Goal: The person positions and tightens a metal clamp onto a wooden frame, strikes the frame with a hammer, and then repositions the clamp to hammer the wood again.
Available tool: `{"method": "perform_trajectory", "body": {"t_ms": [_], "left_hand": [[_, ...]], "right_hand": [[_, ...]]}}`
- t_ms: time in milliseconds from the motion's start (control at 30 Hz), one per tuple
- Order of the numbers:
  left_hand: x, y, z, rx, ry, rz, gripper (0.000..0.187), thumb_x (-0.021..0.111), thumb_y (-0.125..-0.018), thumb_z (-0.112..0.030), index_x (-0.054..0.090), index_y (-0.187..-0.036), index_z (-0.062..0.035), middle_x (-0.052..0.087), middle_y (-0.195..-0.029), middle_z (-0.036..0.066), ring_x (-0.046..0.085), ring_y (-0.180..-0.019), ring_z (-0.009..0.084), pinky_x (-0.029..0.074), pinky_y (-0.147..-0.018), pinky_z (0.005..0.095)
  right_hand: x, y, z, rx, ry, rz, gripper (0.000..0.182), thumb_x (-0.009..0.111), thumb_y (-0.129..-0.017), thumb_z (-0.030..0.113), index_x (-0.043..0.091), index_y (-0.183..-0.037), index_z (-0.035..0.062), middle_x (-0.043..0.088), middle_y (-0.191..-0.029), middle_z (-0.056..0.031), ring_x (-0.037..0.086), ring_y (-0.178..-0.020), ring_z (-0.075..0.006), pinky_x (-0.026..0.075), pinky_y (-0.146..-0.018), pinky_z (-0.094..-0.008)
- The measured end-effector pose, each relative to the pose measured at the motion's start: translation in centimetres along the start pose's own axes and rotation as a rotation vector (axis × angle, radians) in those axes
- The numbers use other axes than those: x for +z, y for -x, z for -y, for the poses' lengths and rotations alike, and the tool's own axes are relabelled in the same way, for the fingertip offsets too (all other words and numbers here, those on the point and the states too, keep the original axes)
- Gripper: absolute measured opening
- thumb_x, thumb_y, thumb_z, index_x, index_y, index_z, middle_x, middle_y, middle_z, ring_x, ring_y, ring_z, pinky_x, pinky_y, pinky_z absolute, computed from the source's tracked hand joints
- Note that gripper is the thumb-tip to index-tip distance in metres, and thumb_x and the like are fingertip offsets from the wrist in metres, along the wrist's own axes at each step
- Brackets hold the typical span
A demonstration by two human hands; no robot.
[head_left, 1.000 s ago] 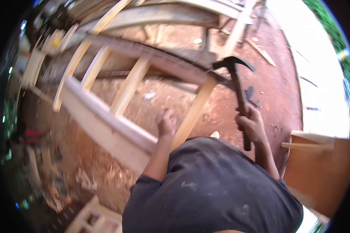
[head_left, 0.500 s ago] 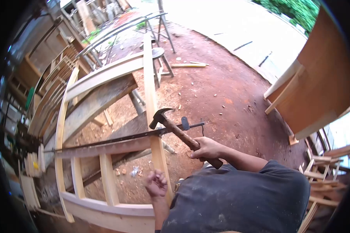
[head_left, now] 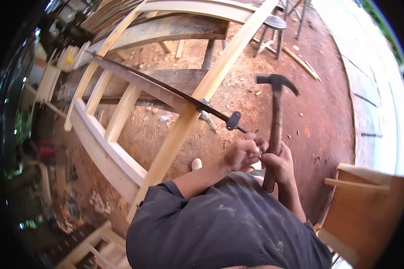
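Observation:
My right hand (head_left: 280, 163) is wrapped round the wooden handle of a claw hammer (head_left: 277, 103), whose dark head points up. Touching or almost touching it, my left hand (head_left: 244, 152) has its fingers pinched together; anything between them is too small to make out. Just beyond my hands is the end of a long dark bar clamp (head_left: 233, 120). The clamp lies along a rail of a pale wooden frame (head_left: 179, 130) and crosses its near long post.
A round stool (head_left: 274, 22) stands beyond the frame. Thick planks (head_left: 179, 29) lie under the frame. At the lower right is a brown wooden panel (head_left: 359, 215). Wood shavings and offcuts lie on the red dirt floor (head_left: 318, 121).
The view has turned, so the frame now slants across the left. My left hand has come from beside the frame post to my right hand. The hammer is now more upright.

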State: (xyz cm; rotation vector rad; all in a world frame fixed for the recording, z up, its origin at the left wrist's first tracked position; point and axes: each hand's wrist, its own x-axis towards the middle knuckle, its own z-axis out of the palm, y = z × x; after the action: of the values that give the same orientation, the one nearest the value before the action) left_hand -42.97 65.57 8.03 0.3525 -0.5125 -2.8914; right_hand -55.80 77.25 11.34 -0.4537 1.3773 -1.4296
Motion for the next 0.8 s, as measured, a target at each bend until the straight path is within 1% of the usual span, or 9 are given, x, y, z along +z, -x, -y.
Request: {"method": "perform_trajectory", "body": {"t_ms": [100, 167, 233, 267, 400, 533, 600, 733, 800], "left_hand": [[1.2, -4.5, 2.3, 0.039, 0.016, -0.001, 0.02, 0.055, -0.076, -0.003, 0.062, -0.094, 0.004, 0.048, -0.062, -0.002, 0.039, -0.048, 0.0035, 0.032, -0.041, 0.0182], [3.1, -6.6, 3.0, 0.131, 0.025, -0.094, 0.013, 0.057, -0.083, -0.003, 0.063, -0.093, 0.0026, 0.048, -0.062, -0.003, 0.038, -0.045, 0.0035, 0.03, -0.04, 0.0187], [3.4, -8.3, 3.5, 0.206, -0.233, -0.303, 0.01, 0.059, -0.093, -0.008, 0.064, -0.095, 0.0005, 0.047, -0.059, -0.005, 0.039, -0.044, 0.003, 0.029, -0.04, 0.019], [2.9, -8.6, 3.4, 0.229, -0.212, -0.254, 0.012, 0.062, -0.097, -0.013, 0.066, -0.092, -0.0025, 0.051, -0.059, -0.005, 0.04, -0.044, 0.0022, 0.027, -0.04, 0.0192], [3.1, -10.6, 1.7, 0.508, -0.427, -0.612, 0.011, 0.073, -0.09, -0.014, 0.069, -0.083, -0.0055, 0.06, -0.065, -0.004, 0.044, -0.048, 0.0011, 0.028, -0.041, 0.0185], [1.7, -11.7, -1.8, 0.737, -0.313, -0.822, 0.01, 0.071, -0.09, -0.011, 0.067, -0.083, -0.0046, 0.058, -0.063, -0.004, 0.041, -0.045, 0.0019, 0.027, -0.04, 0.0205], [1.5, -10.7, -3.9, 0.799, -0.237, -0.847, 0.014, 0.07, -0.089, -0.01, 0.063, -0.078, -0.006, 0.052, -0.059, -0.005, 0.036, -0.042, 0.0022, 0.025, -0.038, 0.0209], [0.3, -10.1, -9.7, 0.911, 0.082, -0.874, 0.022, 0.058, -0.088, -0.005, 0.051, -0.068, -0.0098, 0.042, -0.055, -0.004, 0.035, -0.04, 0.0058, 0.026, -0.036, 0.0233], [0.2, -9.5, -12.0, 1.099, -0.003, -0.847, 0.021, 0.059, -0.087, -0.006, 0.05, -0.068, -0.0093, 0.045, -0.058, -0.002, 0.037, -0.042, 0.0069, 0.028, -0.036, 0.0235]], "right_hand": [[-4.7, -1.4, 0.9, -0.037, -0.001, -0.041, 0.028, 0.069, -0.073, 0.001, 0.053, -0.096, -0.0009, 0.06, -0.075, -0.0061, 0.059, -0.058, -0.0144, 0.049, -0.052, -0.0271], [-6.6, -2.6, 2.5, -0.045, -0.004, -0.026, 0.025, 0.067, -0.074, 0.001, 0.053, -0.095, -0.0008, 0.061, -0.074, -0.0077, 0.059, -0.056, -0.0153, 0.049, -0.052, -0.0275], [-7.9, -4.4, 4.0, -0.003, -0.016, 0.002, 0.026, 0.067, -0.075, 0.002, 0.052, -0.095, -0.0004, 0.061, -0.074, -0.0085, 0.059, -0.056, -0.0154, 0.049, -0.051, -0.0278], [-8.1, -5.5, 4.7, 0.014, 0.007, 0.019, 0.027, 0.066, -0.075, 0.001, 0.052, -0.098, -0.0001, 0.061, -0.073, -0.0089, 0.059, -0.056, -0.0155, 0.049, -0.051, -0.0276], [-7.3, -10.5, 6.1, 0.067, 0.091, 0.223, 0.028, 0.065, -0.074, 0.0, 0.051, -0.099, 0.0007, 0.061, -0.073, -0.0076, 0.059, -0.055, -0.0141, 0.048, -0.049, -0.0262], [-5.6, -16.1, 7.8, 0.107, 0.148, 0.375, 0.018, 0.065, -0.087, 0.01, 0.053, -0.097, 0.0011, 0.06, -0.072, -0.0061, 0.057, -0.056, -0.0127, 0.047, -0.051, -0.0259], [-4.8, -19.3, 9.0, 0.123, 0.173, 0.402, 0.019, 0.065, -0.09, 0.015, 0.054, -0.097, 0.0011, 0.059, -0.071, -0.0058, 0.057, -0.056, -0.0131, 0.047, -0.051, -0.0273], [-2.3, -25.7, 14.8, 0.049, 0.433, 0.492, 0.02, 0.064, -0.081, 0.01, 0.055, -0.095, -0.0017, 0.06, -0.07, -0.0089, 0.058, -0.054, -0.0163, 0.047, -0.049, -0.0281], [0.0, -29.0, 17.3, -0.049, 0.386, 0.608, 0.024, 0.062, -0.08, 0.009, 0.052, -0.099, -0.002, 0.059, -0.069, -0.0088, 0.056, -0.053, -0.016, 0.046, -0.048, -0.0274]]}}
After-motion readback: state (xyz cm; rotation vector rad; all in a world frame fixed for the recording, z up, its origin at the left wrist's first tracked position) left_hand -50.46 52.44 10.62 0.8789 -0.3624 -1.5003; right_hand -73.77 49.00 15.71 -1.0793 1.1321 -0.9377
